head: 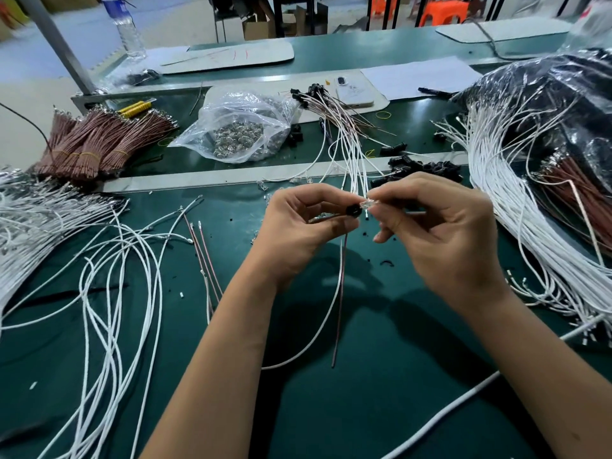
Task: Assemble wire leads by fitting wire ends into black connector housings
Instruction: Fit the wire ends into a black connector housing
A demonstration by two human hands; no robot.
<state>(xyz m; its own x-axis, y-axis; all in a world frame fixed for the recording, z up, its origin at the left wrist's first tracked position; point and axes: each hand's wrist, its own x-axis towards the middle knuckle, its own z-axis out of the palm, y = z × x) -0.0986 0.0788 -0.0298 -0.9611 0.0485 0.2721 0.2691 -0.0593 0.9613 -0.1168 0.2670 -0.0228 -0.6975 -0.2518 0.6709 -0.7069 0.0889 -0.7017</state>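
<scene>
Above the dark green bench mat (331, 409), the left hand (298, 233) pinches a small black plastic connector housing (351, 212), a thin reddish-brown wire (339, 303) dangling below. The right hand (440, 233) pinches a clear terminal piece (367, 205) against it. Beyond lies a heap of loose black housings (427, 168).

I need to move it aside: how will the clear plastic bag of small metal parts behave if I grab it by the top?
The plastic bag looks thin and crinkled, so probably floppy. Its mouth looks open, so parts might spill.
</scene>
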